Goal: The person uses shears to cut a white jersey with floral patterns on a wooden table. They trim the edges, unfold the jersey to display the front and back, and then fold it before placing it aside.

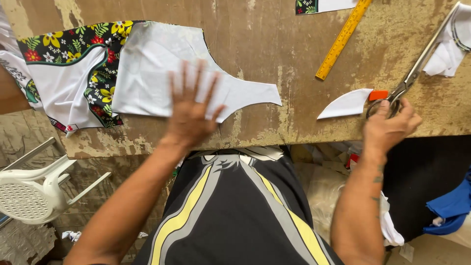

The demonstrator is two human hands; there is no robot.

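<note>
My left hand (189, 105) lies flat with fingers spread on a white cut fabric piece (157, 73) that rests on a worn wooden table (274, 44). Under and beside that piece lies a black fabric with yellow, red and white flowers (73, 41). My right hand (390, 125) grips the handles of large metal scissors (419, 68), whose blades point up toward the far right. A small curved white offcut (346, 104) and an orange chalk piece (378, 94) lie just left of the scissors' handles.
A yellow ruler (342, 39) lies diagonally at the back. White fabric scraps (449, 51) sit at the right edge. A white plastic chair (29, 189) stands at lower left. Blue cloth (454, 206) lies at lower right, below the table.
</note>
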